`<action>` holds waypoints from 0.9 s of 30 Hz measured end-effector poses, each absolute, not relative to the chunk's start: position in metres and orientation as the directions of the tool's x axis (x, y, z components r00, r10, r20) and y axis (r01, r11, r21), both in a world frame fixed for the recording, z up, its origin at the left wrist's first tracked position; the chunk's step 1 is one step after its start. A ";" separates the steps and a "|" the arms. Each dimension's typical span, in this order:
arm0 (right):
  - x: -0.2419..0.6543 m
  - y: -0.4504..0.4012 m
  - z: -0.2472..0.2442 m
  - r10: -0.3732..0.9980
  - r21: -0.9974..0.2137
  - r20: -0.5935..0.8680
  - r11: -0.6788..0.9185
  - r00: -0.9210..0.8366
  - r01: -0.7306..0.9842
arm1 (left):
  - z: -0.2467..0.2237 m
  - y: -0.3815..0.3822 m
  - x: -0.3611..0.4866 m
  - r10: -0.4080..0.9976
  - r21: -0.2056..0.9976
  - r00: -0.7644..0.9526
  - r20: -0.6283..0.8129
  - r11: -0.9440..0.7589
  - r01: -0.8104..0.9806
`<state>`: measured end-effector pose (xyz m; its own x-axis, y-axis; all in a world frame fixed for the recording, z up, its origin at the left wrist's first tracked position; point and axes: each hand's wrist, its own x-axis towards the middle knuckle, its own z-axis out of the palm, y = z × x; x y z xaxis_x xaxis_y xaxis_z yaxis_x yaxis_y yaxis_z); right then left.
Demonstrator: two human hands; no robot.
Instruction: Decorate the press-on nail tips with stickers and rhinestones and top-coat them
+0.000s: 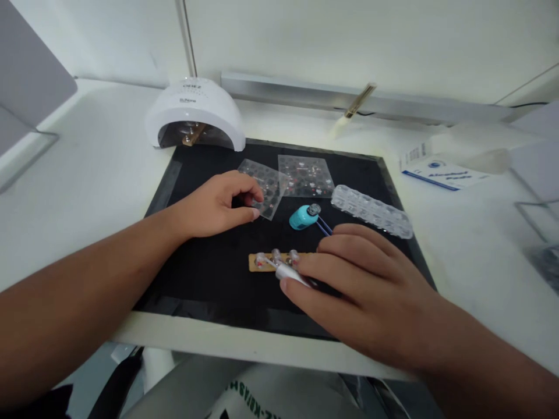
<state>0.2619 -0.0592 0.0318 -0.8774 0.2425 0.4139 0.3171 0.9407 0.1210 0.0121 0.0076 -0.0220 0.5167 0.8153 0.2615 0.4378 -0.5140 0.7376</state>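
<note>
My right hand [371,285] pinches the whitish cap of a nail polish brush [289,273]. The brush's thin tip points left, at the leftmost of several clear nail tips [261,260] with red bits. These stand in a row on a light wooden strip [252,266], whose right end is hidden behind my fingers. Just beyond that hand is a turquoise bottle [301,218], with blue tweezer-like prongs [324,227] beside it. My left hand [222,203] rests on the black mat, fingers loosely curled, thumb apart, holding nothing. Its fingertips are by a clear sticker sheet [273,198].
A white nail lamp [196,107] stands at the back left, another wooden strip [192,137] inside it. On the black mat [209,273] lie a second sticker sheet [308,174] and a clear compartment case [371,210]. A white-and-blue box [441,169] with tissue sits right.
</note>
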 end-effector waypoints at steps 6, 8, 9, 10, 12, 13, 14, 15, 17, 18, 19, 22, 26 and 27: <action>0.259 -0.061 0.034 0.271 0.054 0.360 0.949 -0.893 0.310 | -0.020 0.007 0.012 0.819 0.750 0.514 0.256 -0.503 0.429; 0.261 -0.061 0.035 0.260 0.047 0.379 0.953 -0.888 0.299 | -0.020 0.008 0.012 0.816 0.750 0.517 0.257 -0.506 0.426; 0.262 -0.060 0.035 0.255 0.047 0.397 0.954 -0.882 0.297 | -0.021 0.008 0.013 0.816 0.751 0.519 0.256 -0.506 0.425; 0.263 -0.059 0.035 0.253 0.047 0.413 0.953 -0.875 0.298 | -0.021 0.008 0.013 0.816 0.751 0.520 0.254 -0.505 0.425; 0.263 -0.058 0.033 0.254 0.052 0.434 0.951 -0.864 0.305 | -0.022 0.009 0.013 0.818 0.751 0.518 0.250 -0.501 0.429; 0.262 -0.058 0.032 0.256 0.058 0.433 0.949 -0.864 0.310 | -0.022 0.008 0.013 0.819 0.750 0.515 0.250 -0.501 0.432; 0.261 -0.058 0.031 0.258 0.066 0.426 0.947 -0.867 0.314 | -0.022 0.008 0.013 0.820 0.748 0.514 0.252 -0.502 0.434; 0.259 -0.058 0.031 0.260 0.072 0.416 0.946 -0.871 0.317 | -0.022 0.008 0.013 0.819 0.747 0.514 0.254 -0.503 0.434; 0.257 -0.059 0.031 0.269 0.078 0.392 0.943 -0.880 0.324 | -0.021 0.007 0.013 0.818 0.749 0.514 0.257 -0.505 0.429; 0.256 -0.059 0.032 0.277 0.077 0.386 0.941 -0.880 0.330 | -0.020 0.007 0.013 0.818 0.749 0.515 0.257 -0.505 0.429; 0.255 -0.060 0.033 0.284 0.077 0.383 0.938 -0.879 0.337 | -0.020 0.007 0.013 0.818 0.747 0.514 0.258 -0.506 0.431; 0.259 -0.059 0.034 0.289 0.081 0.395 0.935 -0.872 0.346 | -0.020 0.007 0.013 0.814 0.737 0.518 0.263 -0.515 0.437; 0.264 -0.056 0.030 0.271 0.070 0.424 0.942 -0.864 0.329 | -0.022 0.008 0.013 0.815 0.746 0.519 0.258 -0.510 0.429; 0.264 -0.056 0.028 0.271 0.068 0.423 0.942 -0.865 0.328 | -0.022 0.008 0.013 0.817 0.749 0.517 0.255 -0.505 0.429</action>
